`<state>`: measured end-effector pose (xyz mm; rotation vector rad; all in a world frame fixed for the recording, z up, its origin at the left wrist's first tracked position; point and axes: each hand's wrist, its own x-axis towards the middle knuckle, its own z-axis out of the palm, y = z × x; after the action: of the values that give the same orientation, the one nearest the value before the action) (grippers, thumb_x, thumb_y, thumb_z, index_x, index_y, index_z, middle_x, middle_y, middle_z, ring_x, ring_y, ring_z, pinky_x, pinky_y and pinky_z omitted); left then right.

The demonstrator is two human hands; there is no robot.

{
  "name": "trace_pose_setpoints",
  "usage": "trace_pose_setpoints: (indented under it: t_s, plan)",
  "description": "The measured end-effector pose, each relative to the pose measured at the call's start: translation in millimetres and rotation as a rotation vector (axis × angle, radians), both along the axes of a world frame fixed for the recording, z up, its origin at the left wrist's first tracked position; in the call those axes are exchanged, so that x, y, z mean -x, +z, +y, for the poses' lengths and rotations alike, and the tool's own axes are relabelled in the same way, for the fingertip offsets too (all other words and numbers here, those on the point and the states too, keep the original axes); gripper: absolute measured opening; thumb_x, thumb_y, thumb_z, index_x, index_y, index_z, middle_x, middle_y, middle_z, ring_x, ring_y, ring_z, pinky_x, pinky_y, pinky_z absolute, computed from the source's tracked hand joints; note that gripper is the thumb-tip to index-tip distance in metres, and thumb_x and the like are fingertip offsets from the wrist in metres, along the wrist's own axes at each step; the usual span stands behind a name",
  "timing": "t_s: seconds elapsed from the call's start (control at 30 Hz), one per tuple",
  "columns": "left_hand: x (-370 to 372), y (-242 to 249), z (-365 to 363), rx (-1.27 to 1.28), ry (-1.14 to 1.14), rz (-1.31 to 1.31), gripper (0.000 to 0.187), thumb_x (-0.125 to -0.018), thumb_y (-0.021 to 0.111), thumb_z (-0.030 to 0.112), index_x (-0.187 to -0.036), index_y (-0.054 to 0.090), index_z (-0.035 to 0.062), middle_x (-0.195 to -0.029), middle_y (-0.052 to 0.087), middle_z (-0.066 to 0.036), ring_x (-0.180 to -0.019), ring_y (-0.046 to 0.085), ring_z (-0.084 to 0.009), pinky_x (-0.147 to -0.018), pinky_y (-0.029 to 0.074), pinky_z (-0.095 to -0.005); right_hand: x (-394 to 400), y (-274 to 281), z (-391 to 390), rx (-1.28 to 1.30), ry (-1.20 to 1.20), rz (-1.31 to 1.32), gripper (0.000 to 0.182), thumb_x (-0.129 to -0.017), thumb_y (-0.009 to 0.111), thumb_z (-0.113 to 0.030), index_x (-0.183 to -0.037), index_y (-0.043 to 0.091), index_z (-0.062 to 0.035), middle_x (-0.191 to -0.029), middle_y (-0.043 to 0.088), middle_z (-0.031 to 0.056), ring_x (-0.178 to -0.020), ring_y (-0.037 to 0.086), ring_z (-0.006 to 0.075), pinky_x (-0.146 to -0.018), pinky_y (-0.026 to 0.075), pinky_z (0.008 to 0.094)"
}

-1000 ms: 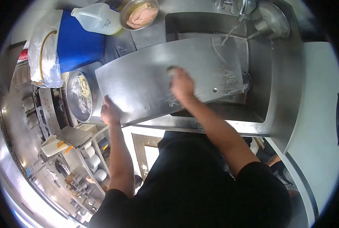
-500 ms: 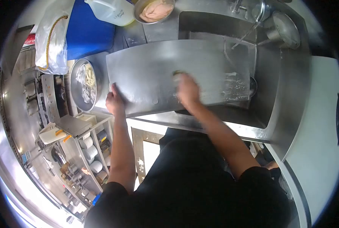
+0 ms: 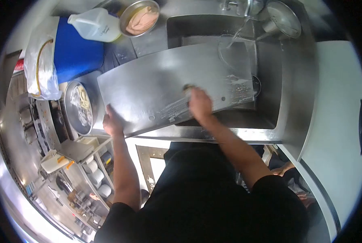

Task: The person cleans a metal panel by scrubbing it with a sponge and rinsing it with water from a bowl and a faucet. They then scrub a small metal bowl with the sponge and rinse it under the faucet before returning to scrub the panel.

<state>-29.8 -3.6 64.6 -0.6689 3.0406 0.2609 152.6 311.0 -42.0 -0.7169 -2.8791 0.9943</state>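
Observation:
A wide, flat stainless steel panel (image 3: 156, 77) lies tilted across the sink, wet and streaked with suds along its near edge and right end. My left hand (image 3: 113, 122) grips its lower left corner, thumb on the upper face and the other fingers mostly hidden. My right hand (image 3: 200, 103), slightly blurred, presses a small scrubbing sponge (image 3: 187, 87) against the middle of the panel. The fingers are closed round that sponge, so only its dark greenish edge and a pale part show.
Water runs from a tap (image 3: 246, 16) into the sink (image 3: 266, 101). Along the back stand a pot (image 3: 284, 20), a bowl of pink cloth-like material (image 3: 122, 22) and a plastic jug (image 3: 96, 25). A soapy metal basin (image 3: 68, 107) and blue container (image 3: 77, 52) are at left.
The panel now slants more, its left end nearer my body. My right hand still holds the sponge on it, and more suds streaks show beside that hand. The whole view has shifted.

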Motion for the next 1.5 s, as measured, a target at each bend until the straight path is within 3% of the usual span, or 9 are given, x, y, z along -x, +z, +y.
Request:
trace_pose_setpoints:
  t_s: [0.13,0.27,0.47,0.73,0.87,1.03,1.17,1.37,1.5]
  plan:
    - [0,0,-2,0.011,0.006,0.004,0.086,-0.093,0.041,0.078,-0.105,0.075,0.0,-0.107,0.072,-0.026,-0.105,0.066,-0.0469,-0.093,0.049,-0.0541,-7,14,26,0.017,0.207,0.038,0.026,-0.087,0.062,-0.007,-0.112,0.062,-0.0045,-0.107,0.065,0.0166,-0.104,0.063,0.0337,-0.089,0.053,0.0465]
    - [2,-5,-8,0.001,0.02,0.018,0.084,-0.094,0.041,0.077,-0.101,0.075,0.0007,-0.104,0.072,-0.026,-0.1,0.067,-0.0466,-0.089,0.05,-0.0548,-36,-13,145,-0.171,-0.248,-0.127,0.027,-0.087,0.066,-0.011,-0.113,0.063,-0.0055,-0.109,0.068,0.0168,-0.101,0.065,0.0388,-0.089,0.054,0.0482]
    - [-8,4,5,-0.049,0.033,0.067,0.084,-0.093,0.042,0.078,-0.095,0.075,0.0015,-0.097,0.073,-0.024,-0.095,0.069,-0.0434,-0.084,0.051,-0.0519,32,135,320,-0.703,-0.523,0.289,0.031,-0.09,0.064,-0.022,-0.117,0.062,-0.006,-0.113,0.067,0.0187,-0.101,0.067,0.0398,-0.084,0.055,0.0517]
    - [-7,0,1,-0.002,0.01,0.059,0.079,-0.095,0.042,0.075,-0.093,0.075,0.0035,-0.098,0.073,-0.022,-0.095,0.067,-0.0442,-0.085,0.05,-0.0519,136,99,479,-0.649,-0.122,-0.386,0.037,-0.098,0.052,-0.022,-0.127,0.065,-0.0048,-0.131,0.064,0.0228,-0.122,0.062,0.0378,-0.101,0.05,0.0501]
    - [-8,-2,-2,0.016,-0.039,0.084,0.079,-0.095,0.041,0.075,-0.096,0.076,0.0042,-0.099,0.074,-0.021,-0.095,0.068,-0.0432,-0.086,0.051,-0.0517,138,60,511,-0.702,-0.004,-0.326,0.037,-0.099,0.046,-0.022,-0.126,0.067,-0.0079,-0.13,0.066,0.0195,-0.122,0.063,0.0363,-0.101,0.05,0.0516]
    - [-8,1,3,-0.026,0.006,0.053,0.08,-0.095,0.042,0.076,-0.1,0.077,0.0044,-0.102,0.074,-0.02,-0.097,0.069,-0.0411,-0.088,0.052,-0.0504,104,182,436,-0.741,-0.209,-0.232,0.042,-0.094,0.066,-0.031,-0.121,0.062,0.0002,-0.121,0.066,0.0217,-0.114,0.061,0.0383,-0.099,0.048,0.0463]
    - [-8,0,3,-0.016,0.017,0.045,0.082,-0.093,0.042,0.078,-0.103,0.077,0.0046,-0.104,0.075,-0.019,-0.098,0.07,-0.0402,-0.089,0.052,-0.0504,50,206,380,-0.608,-0.338,0.009,0.046,-0.096,0.062,-0.031,-0.135,0.059,-0.0062,-0.13,0.064,0.0229,-0.122,0.061,0.0376,-0.104,0.047,0.0489]
    - [-7,-2,-2,-0.002,-0.007,0.032,0.083,-0.093,0.04,0.078,-0.104,0.077,0.0041,-0.106,0.074,-0.02,-0.1,0.069,-0.0416,-0.09,0.051,-0.0515,-55,12,254,-0.075,-0.293,-0.231,0.043,-0.097,0.062,-0.027,-0.129,0.054,0.0005,-0.114,0.066,0.0248,-0.109,0.064,0.0433,-0.094,0.051,0.0515]
    - [-7,-10,-10,-0.027,0.002,0.044,0.083,-0.094,0.04,0.078,-0.104,0.077,0.004,-0.106,0.074,-0.021,-0.1,0.068,-0.0427,-0.09,0.05,-0.0524,-90,-67,212,-0.146,-0.511,-0.364,0.038,-0.092,0.06,-0.014,-0.125,0.055,0.0047,-0.113,0.066,0.0238,-0.106,0.065,0.0418,-0.092,0.052,0.0499]
